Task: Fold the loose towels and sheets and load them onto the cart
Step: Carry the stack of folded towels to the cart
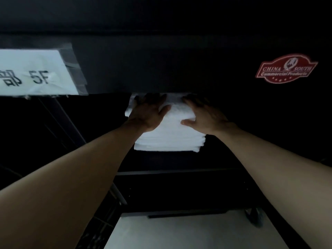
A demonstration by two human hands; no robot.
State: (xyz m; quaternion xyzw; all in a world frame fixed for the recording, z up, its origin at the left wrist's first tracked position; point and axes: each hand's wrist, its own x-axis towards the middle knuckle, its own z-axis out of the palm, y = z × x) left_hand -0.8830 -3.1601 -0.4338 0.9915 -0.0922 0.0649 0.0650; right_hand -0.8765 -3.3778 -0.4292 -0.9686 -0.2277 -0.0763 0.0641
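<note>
Both hands lie flat on a stack of folded white towels (168, 133) that sits on a shelf inside the dark cart (179, 69), its far end tucked under the cart's top panel and its near end stopping short of the shelf's front edge. The left hand (147, 114) rests on the stack's left side, the right hand (203, 117) on its right; the fingers (188, 103) of both are stretched out and pressing down, curled round nothing.

The stack is several layers deep, and its near edges look slightly stepped. Pushed further in from the top alone, the upper towels would probably slide over the lower ones and the pile would skew or fan out. The far fingertips sit just beneath the top panel, so they could catch there, though the gap is too dark to judge. If the hands lift unevenly, the top fold may drag open. A white paper label (34, 72) marked 5F is taped on the panel left of the stack; a red badge (285, 69) sits to its right.
</note>
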